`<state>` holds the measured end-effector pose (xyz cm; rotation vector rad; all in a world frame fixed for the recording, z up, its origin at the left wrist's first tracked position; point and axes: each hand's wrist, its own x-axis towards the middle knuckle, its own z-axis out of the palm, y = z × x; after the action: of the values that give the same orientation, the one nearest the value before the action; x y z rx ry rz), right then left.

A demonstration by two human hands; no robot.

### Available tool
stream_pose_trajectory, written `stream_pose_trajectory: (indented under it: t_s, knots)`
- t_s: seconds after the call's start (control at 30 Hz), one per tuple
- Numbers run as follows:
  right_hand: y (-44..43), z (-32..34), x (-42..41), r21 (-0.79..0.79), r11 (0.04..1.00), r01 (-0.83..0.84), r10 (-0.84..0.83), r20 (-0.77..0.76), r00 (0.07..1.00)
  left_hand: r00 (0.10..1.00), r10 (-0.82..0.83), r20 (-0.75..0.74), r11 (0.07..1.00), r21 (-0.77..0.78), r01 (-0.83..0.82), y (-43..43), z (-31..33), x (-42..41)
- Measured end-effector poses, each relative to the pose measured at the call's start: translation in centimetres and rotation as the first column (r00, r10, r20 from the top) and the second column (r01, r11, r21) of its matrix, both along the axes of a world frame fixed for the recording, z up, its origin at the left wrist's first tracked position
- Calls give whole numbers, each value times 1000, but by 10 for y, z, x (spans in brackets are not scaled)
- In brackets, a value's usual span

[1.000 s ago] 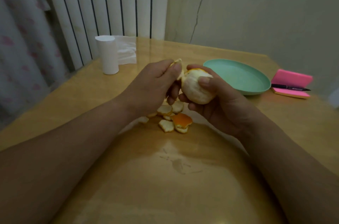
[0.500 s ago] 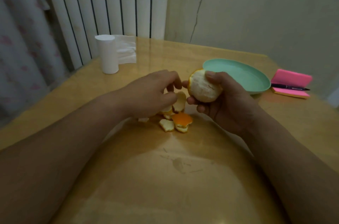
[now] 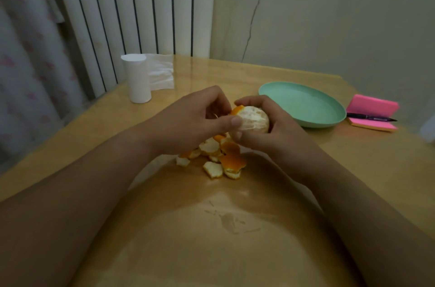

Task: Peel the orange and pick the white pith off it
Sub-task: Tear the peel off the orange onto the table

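curling round the mostly peeled orange [image 3: 254, 119], the right hand [image 3: 282, 136] has a closed grip on it; the left hand [image 3: 188, 122] pinches its remaining peel [image 3: 237, 109].

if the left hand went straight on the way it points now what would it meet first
The mostly peeled, pale round orange gripped by the right hand: the left hand points at it, thumb apparently touching its side.

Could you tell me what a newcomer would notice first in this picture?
At the centre, the right hand holds a nearly bare, pale orange while the left hand pinches a remaining strip of peel. Just below lies a heap of torn peel pieces on the table; a green plate sits to the right.
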<state>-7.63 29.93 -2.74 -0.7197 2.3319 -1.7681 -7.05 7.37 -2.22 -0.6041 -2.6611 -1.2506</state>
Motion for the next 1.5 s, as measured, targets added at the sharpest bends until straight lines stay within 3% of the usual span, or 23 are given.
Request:
stream_pose_trajectory:
  t_s: [0.23, 0.4, 0.57, 0.73, 1.23, 1.33, 1.5]
  knots:
    - [2, 1, 1, 25, 1000, 14, -13, -45, 999, 998, -42, 37, 999, -24, 43, 5, -1, 3]
    - [-4, -2, 2, 0, 999, -39, 39, -15, 999, 999, -42, 21, 995, -88, 43, 6, 0, 6]
    - [-6, -7, 0, 30, 999, -10, 12, -83, 996, 998, -44, -37, 978, -207, 35, 4, -1, 4]
    - [-6, -9, -1, 39, 999, 8, -4, -97, 995, 997, -67, -33, 985, -164, 61, 5, -5, 3]
    - [-7, -9, -4, 87, 994, 58, -50, -96, 994, 986, 14, -164, 927, -368, -74, 14, -8, -4]
    - [-5, -6, -4, 76, 996, 52, -46, -72, 996, 987, 6, -160, 949, -310, -56, 14, -7, -4]
    - [-2, -3, -3, 56, 998, 9, -7, -38, 999, 998, -54, -18, 981, -188, 50, 10, -4, -2]
